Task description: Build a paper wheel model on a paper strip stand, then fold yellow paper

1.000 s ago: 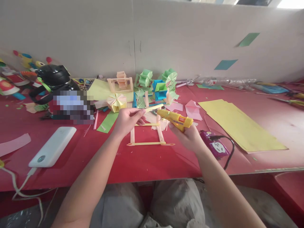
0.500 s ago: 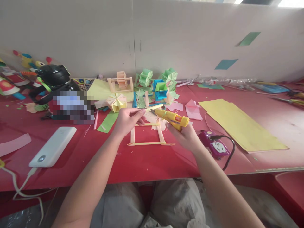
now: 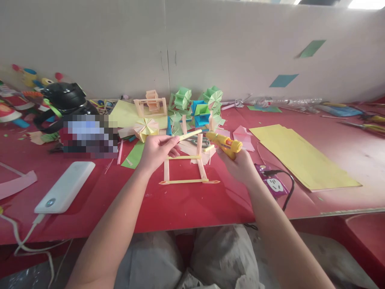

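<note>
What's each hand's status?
Left hand: gripping yellow paper stick. Right hand: holding yellow glue gun. Paper frame on table, below both.

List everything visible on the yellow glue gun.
The yellow glue gun looks like hard plastic, with a rounded body and a reddish-orange part showing in an opening near the rear. Side markings are too blurred to read. The right hand grips it, hiding most of the handle. It slants, front end up and to the left, beside the free end of the pale yellow stick in the left hand; a gap shows between them.
</note>
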`<move>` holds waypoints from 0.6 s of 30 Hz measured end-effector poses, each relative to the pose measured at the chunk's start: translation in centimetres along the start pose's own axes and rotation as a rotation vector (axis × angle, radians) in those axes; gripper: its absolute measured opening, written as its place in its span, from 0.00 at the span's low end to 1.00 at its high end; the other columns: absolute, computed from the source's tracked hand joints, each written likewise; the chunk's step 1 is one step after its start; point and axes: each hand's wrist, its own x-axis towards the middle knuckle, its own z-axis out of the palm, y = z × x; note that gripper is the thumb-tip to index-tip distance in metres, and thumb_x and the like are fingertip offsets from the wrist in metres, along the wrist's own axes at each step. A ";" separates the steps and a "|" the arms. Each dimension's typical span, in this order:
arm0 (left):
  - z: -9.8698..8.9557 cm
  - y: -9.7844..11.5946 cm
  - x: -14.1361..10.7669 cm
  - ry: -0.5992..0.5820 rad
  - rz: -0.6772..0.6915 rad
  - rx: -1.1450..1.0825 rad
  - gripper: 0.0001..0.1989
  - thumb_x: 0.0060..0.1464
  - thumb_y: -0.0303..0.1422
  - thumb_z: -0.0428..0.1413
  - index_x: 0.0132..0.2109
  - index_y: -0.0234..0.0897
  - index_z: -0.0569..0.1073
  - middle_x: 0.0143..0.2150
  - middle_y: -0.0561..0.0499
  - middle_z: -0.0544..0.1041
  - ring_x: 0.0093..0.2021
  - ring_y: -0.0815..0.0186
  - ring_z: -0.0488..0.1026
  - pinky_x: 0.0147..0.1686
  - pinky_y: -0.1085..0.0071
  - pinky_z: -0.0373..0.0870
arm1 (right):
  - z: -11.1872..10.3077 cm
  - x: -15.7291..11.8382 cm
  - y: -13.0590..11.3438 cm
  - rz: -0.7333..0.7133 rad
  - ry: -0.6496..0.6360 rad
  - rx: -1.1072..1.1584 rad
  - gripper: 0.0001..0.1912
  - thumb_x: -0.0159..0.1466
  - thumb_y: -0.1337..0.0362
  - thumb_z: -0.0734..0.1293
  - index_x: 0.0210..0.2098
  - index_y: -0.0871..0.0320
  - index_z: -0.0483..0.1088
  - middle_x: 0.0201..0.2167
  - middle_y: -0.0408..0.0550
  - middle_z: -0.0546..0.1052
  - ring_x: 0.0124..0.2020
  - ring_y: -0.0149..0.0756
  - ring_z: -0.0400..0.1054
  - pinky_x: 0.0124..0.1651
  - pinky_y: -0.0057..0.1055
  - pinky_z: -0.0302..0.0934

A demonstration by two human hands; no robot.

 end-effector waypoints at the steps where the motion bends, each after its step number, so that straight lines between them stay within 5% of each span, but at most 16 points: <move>1: -0.1 0.0 0.0 0.002 0.005 -0.005 0.18 0.54 0.46 0.63 0.34 0.32 0.81 0.27 0.47 0.80 0.24 0.67 0.77 0.24 0.73 0.76 | -0.3 0.3 0.4 0.019 0.046 -0.019 0.15 0.63 0.51 0.66 0.30 0.56 0.66 0.20 0.39 0.58 0.21 0.30 0.51 0.24 0.31 0.48; 5: -0.2 0.3 0.0 -0.002 0.017 -0.028 0.17 0.54 0.45 0.63 0.33 0.33 0.81 0.28 0.48 0.80 0.23 0.68 0.76 0.23 0.74 0.76 | -0.8 1.5 2.8 0.094 0.206 -0.125 0.13 0.60 0.53 0.67 0.29 0.56 0.66 0.21 0.41 0.64 0.22 0.32 0.57 0.26 0.32 0.52; 12: -0.2 0.5 -0.1 -0.089 0.041 0.011 0.18 0.52 0.46 0.65 0.32 0.33 0.81 0.27 0.48 0.80 0.22 0.69 0.75 0.24 0.74 0.76 | 0.5 2.7 7.3 0.223 0.147 -0.269 0.17 0.53 0.53 0.71 0.35 0.57 0.68 0.29 0.50 0.74 0.30 0.41 0.66 0.35 0.39 0.63; 15: -0.2 0.5 0.0 -0.118 0.043 0.030 0.19 0.52 0.48 0.65 0.33 0.33 0.81 0.27 0.48 0.80 0.22 0.68 0.75 0.24 0.73 0.76 | 0.4 2.0 7.5 0.120 0.210 -0.194 0.30 0.50 0.52 0.74 0.48 0.58 0.69 0.40 0.55 0.76 0.38 0.46 0.70 0.41 0.45 0.67; 18: -0.3 0.6 0.0 -0.126 0.049 0.047 0.20 0.51 0.48 0.65 0.31 0.33 0.80 0.27 0.47 0.80 0.22 0.68 0.75 0.23 0.73 0.75 | -0.5 0.8 5.5 -0.161 0.471 -0.108 0.35 0.58 0.52 0.71 0.61 0.53 0.61 0.57 0.58 0.69 0.53 0.48 0.68 0.50 0.50 0.67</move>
